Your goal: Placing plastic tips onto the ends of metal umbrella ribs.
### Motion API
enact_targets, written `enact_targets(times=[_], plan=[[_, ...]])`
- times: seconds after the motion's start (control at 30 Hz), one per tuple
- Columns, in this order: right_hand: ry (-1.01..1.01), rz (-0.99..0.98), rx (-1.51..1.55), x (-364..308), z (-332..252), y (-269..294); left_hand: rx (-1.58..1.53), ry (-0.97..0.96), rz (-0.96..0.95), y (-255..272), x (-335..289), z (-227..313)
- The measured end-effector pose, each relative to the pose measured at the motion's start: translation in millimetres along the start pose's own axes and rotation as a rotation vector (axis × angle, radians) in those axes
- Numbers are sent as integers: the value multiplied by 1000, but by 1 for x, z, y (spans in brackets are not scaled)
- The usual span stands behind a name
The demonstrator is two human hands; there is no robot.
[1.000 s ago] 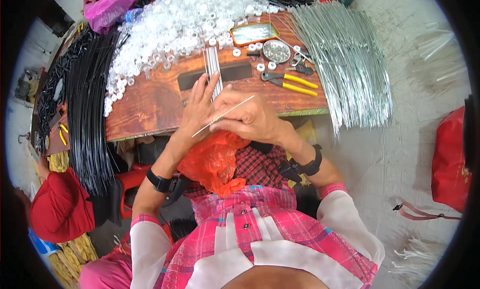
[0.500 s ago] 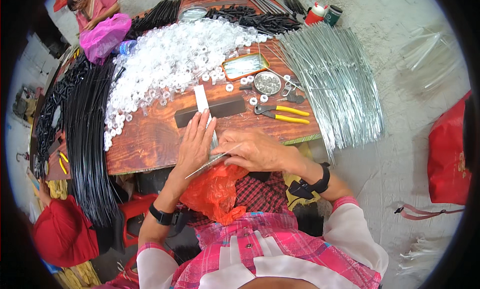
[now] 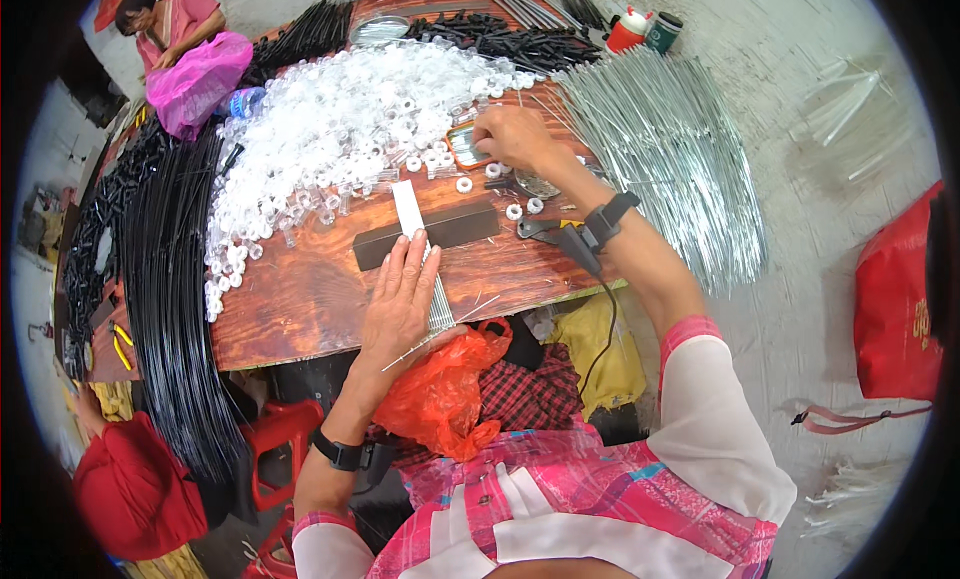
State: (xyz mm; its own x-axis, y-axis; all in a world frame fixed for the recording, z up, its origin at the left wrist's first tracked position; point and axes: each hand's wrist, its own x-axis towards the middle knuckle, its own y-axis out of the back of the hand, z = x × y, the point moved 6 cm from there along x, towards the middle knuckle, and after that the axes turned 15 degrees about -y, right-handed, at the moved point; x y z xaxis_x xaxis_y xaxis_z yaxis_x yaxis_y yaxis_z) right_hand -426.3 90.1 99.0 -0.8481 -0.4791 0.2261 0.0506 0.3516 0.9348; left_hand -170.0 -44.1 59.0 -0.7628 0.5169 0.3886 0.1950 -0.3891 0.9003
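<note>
Thin silver wire rods (image 3: 438, 297) are best pinned flat under the open left hand (image 3: 400, 304) while one white plastic ring (image 3: 492, 169) is pinched by the right hand (image 3: 512, 139).

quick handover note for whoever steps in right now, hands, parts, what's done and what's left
Left hand: flat on a bundle of thin metal rods at the near edge of the wooden table, fingers open.
Right hand: reaching into the pile of white plastic rings, fingertips pinching there; what it grips is hidden.
Done: rods laid across the dark bar.
Left: no ring shows on the rods yet.
</note>
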Motion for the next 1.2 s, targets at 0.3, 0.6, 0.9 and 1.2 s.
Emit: enact_targets(times=[0.3,0.6,0.9,1.2], plan=[[-124,-93,39,-4,18,10,69,-21,-6,-2,-2,-3],[49,73,211,-15,-13,23,-16,11,30,5,-2,1],[200,264,85,-16,-19,16,15,4,-4,4,0,0],[222,185,23,-15,-13,5,16,27,-34,4,1,1]])
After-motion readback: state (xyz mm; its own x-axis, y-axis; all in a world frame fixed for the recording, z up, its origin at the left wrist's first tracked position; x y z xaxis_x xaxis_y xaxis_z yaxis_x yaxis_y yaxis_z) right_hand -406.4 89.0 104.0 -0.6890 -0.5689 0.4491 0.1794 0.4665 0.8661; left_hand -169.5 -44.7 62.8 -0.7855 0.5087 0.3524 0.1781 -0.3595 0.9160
